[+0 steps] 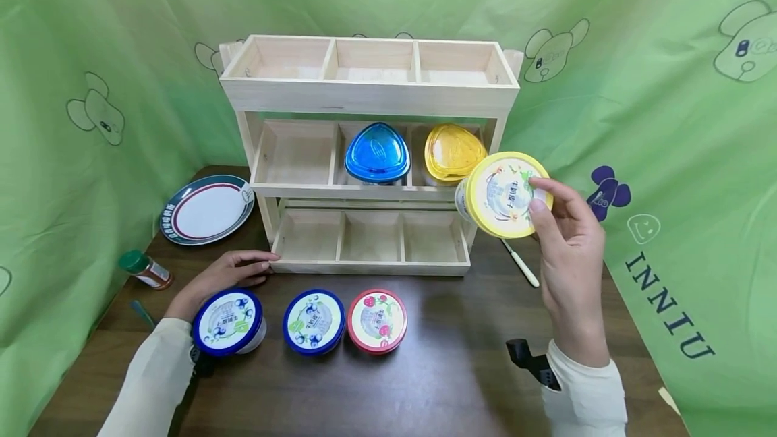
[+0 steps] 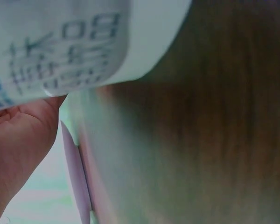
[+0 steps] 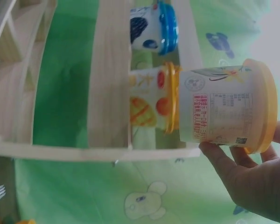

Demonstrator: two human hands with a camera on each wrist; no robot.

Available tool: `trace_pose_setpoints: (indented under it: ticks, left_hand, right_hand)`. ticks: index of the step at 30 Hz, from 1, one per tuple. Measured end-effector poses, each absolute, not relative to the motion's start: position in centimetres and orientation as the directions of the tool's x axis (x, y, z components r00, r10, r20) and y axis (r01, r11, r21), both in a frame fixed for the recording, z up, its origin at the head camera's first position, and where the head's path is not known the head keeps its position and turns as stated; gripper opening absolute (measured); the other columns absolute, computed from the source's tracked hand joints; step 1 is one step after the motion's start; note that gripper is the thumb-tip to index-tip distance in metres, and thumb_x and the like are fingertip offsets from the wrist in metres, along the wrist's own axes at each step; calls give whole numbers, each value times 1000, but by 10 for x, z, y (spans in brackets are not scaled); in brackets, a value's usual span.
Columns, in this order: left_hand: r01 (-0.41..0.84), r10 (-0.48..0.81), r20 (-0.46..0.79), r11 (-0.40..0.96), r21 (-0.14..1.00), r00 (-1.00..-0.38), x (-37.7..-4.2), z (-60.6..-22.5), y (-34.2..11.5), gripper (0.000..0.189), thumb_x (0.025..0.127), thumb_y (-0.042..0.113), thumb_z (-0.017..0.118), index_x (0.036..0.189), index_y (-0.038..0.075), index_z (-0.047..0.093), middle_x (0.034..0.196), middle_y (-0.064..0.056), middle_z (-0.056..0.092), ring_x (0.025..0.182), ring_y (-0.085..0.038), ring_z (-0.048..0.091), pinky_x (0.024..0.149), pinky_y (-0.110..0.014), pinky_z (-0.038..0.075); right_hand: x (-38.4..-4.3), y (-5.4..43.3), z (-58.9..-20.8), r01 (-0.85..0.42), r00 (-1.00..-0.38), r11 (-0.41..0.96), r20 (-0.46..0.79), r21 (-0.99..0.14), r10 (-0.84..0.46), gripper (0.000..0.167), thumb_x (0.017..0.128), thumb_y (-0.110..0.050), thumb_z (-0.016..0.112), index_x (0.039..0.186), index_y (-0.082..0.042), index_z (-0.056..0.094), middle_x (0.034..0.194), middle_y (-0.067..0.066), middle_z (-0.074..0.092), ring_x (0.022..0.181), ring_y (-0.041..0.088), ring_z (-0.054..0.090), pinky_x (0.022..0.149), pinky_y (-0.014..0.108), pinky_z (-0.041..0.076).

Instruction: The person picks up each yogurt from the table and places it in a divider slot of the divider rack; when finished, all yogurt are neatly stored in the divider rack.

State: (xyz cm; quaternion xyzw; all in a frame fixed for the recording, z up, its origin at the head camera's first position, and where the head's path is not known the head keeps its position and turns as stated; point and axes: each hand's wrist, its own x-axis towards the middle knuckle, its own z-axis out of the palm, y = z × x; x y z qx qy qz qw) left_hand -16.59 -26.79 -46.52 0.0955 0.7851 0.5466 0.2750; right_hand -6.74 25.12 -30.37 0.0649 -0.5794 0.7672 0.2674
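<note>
My right hand (image 1: 570,241) grips a yellow-lidded tub (image 1: 508,195) by its edge, held up at the right front of the wooden shelf (image 1: 370,96). In the right wrist view the tub (image 3: 224,107) shows its printed white side, with fingers and thumb around the lid end. My left hand (image 1: 233,274) rests at the left front corner of the bottom tier, fingers extended. Beside its wrist stands a blue-lidded tub (image 1: 228,322), whose side (image 2: 60,46) fills the upper left wrist view. A second blue-lidded tub (image 1: 313,322) and a red-lidded tub (image 1: 377,321) stand on the table.
In the middle tier sit a blue-lidded container (image 1: 378,152) and a yellow-lidded container (image 1: 454,152). A plate (image 1: 206,211) and a green-capped jar (image 1: 146,270) are at the left. A white-handled utensil (image 1: 521,264) lies right of the shelf. Green cloth (image 1: 680,154) surrounds the table.
</note>
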Motion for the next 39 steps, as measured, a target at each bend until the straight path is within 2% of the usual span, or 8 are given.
trace_pose_setpoints:
  ticks: [13, 19, 25, 30, 32, 39]
  left_hand:
    - [-147, 445, -309, 360, 921, -841, -165, -471, -268, 43, 114, 16, 58, 152, -5, 57, 160, -31, 48, 141, -44, 57, 104, -37, 59]
    - [-150, 445, -306, 353, 924, -842, -164, -473, -266, 43, 114, 16, 59, 152, -6, 57, 158, -31, 50, 138, -39, 60, 105, -37, 59]
    - [-144, 442, -297, 347, 927, -846, -163, -473, -267, 44, 114, 16, 59, 152, -6, 57, 156, -31, 52, 134, -31, 64, 104, -36, 60]
    - [-142, 447, -295, 344, 928, -845, -163, -473, -268, 44, 114, 16, 59, 152, -7, 56, 156, -32, 52, 130, -23, 66, 103, -35, 60]
    - [-140, 448, -294, 345, 928, -844, -164, -472, -268, 44, 114, 16, 59, 152, -7, 56, 156, -32, 52, 130, -24, 66, 103, -35, 60]
    - [-139, 449, -295, 347, 927, -844, -165, -472, -268, 44, 114, 16, 59, 152, -6, 56, 157, -32, 51, 138, -40, 60, 104, -36, 60]
  right_hand:
    - [-97, 208, -282, -538, -836, -133, 507, -832, 209, 29, 106, 8, 59, 131, 4, 72, 131, 24, 65, 110, 29, 63, 90, 26, 63]
    - [-112, 193, -281, -530, -844, -113, 511, -840, 161, 29, 108, 3, 60, 134, -2, 72, 133, 18, 67, 109, 28, 62, 87, 25, 61]
    - [-122, 175, -274, -543, -840, -135, 534, -829, 100, 29, 108, -1, 60, 136, -1, 70, 134, 17, 66, 107, 26, 61, 86, 24, 60]
    - [-129, 159, -271, -555, -832, -124, 551, -823, 69, 30, 108, -1, 60, 136, 2, 68, 130, 16, 65, 102, 23, 60, 80, 22, 58]
    - [-132, 152, -269, -558, -829, -121, 556, -821, 54, 30, 108, -1, 60, 137, 3, 67, 130, 16, 65, 102, 24, 60, 79, 21, 58]
    - [-149, 128, -270, -568, -819, -136, 574, -811, -3, 32, 109, 0, 59, 139, 8, 63, 135, 16, 64, 108, 23, 61, 88, 23, 58]
